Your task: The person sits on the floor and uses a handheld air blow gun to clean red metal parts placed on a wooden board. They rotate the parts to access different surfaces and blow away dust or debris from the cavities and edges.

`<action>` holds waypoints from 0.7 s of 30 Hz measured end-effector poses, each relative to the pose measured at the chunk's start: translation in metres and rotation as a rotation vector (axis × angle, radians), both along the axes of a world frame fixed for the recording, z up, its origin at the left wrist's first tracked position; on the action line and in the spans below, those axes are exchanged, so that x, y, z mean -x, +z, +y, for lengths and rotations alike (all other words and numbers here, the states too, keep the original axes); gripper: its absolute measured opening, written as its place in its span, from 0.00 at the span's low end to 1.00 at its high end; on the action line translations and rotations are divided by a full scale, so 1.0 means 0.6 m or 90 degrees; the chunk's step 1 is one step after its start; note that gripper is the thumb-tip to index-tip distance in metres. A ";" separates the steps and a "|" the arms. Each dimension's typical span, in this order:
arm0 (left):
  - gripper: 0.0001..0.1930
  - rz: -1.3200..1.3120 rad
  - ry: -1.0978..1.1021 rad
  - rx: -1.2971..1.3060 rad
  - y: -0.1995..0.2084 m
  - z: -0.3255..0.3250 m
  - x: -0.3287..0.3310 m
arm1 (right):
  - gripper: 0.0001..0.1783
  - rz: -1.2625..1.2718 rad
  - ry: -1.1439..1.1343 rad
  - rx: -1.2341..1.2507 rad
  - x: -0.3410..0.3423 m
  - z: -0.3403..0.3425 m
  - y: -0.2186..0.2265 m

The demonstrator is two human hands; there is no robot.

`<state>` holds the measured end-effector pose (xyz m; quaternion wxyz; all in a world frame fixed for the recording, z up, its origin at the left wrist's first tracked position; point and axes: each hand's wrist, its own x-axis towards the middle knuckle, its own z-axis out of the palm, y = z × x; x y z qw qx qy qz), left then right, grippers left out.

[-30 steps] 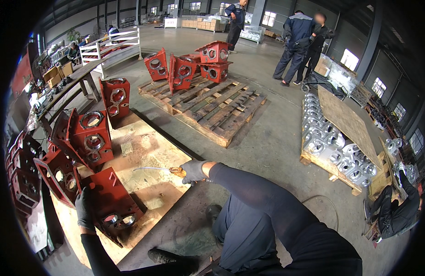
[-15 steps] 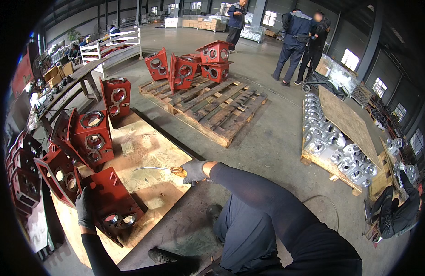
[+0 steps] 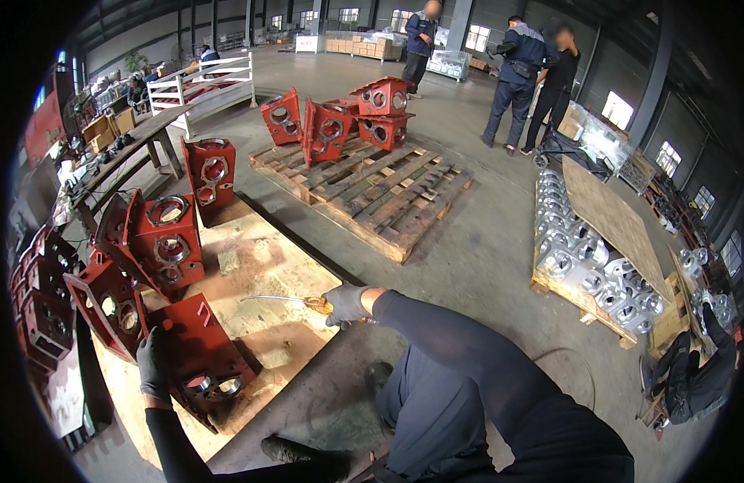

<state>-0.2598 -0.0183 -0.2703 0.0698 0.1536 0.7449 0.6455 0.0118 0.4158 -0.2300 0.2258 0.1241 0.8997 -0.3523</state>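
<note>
My left hand (image 3: 153,366), in a dark grey glove, grips the left edge of a red metal housing (image 3: 193,342). This housing lies on a plywood-topped stand, its flat plate side up and its machined round openings toward me. In my gloved right hand (image 3: 348,306) is a tool with a yellow-orange handle and a thin, curved metal shaft (image 3: 271,298). Its shaft points left over the plywood, apart from the housing. Close behind my left hand, another red housing (image 3: 98,302) leans on its side, and a third red housing (image 3: 164,241) stands farther back.
The plywood top (image 3: 259,258) extends between the housings and my right hand. Beyond it, a wooden pallet (image 3: 372,197) carries more red housings. Silvery castings (image 3: 573,258) fill a pallet at right. A crouching co-worker (image 3: 690,374) is at far right; several people stand behind.
The whole view has shifted slightly, with things sitting a little lower and to the right. Both hands keep their holds. At the back, a person in black has raised a hand toward the head.
</note>
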 end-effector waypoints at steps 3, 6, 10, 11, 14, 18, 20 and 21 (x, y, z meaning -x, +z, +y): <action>0.15 -0.053 -0.028 -0.061 0.029 0.020 -0.033 | 0.16 -0.013 0.002 -0.016 0.002 0.001 -0.001; 0.14 -0.101 -0.030 -0.078 0.052 0.022 -0.047 | 0.16 -0.013 0.004 -0.016 -0.001 -0.002 0.006; 0.14 -0.115 -0.014 -0.081 0.058 0.022 -0.054 | 0.17 -0.020 0.008 -0.029 -0.004 -0.008 0.015; 0.14 -0.133 -0.016 -0.089 0.061 0.029 -0.058 | 0.17 -0.019 0.005 -0.027 -0.007 -0.004 0.011; 0.16 -0.096 -0.003 -0.086 0.056 0.033 -0.059 | 0.16 -0.004 0.000 -0.028 -0.014 -0.002 0.013; 0.16 -0.030 -0.028 -0.036 0.031 0.004 -0.028 | 0.15 0.009 -0.002 0.020 0.001 -0.004 0.006; 0.17 -0.115 -0.061 -0.066 0.033 0.002 -0.028 | 0.18 0.021 0.024 0.030 0.011 0.009 -0.012; 0.17 -0.162 -0.056 -0.098 0.044 0.007 -0.034 | 0.20 0.019 0.028 0.045 0.011 0.016 -0.001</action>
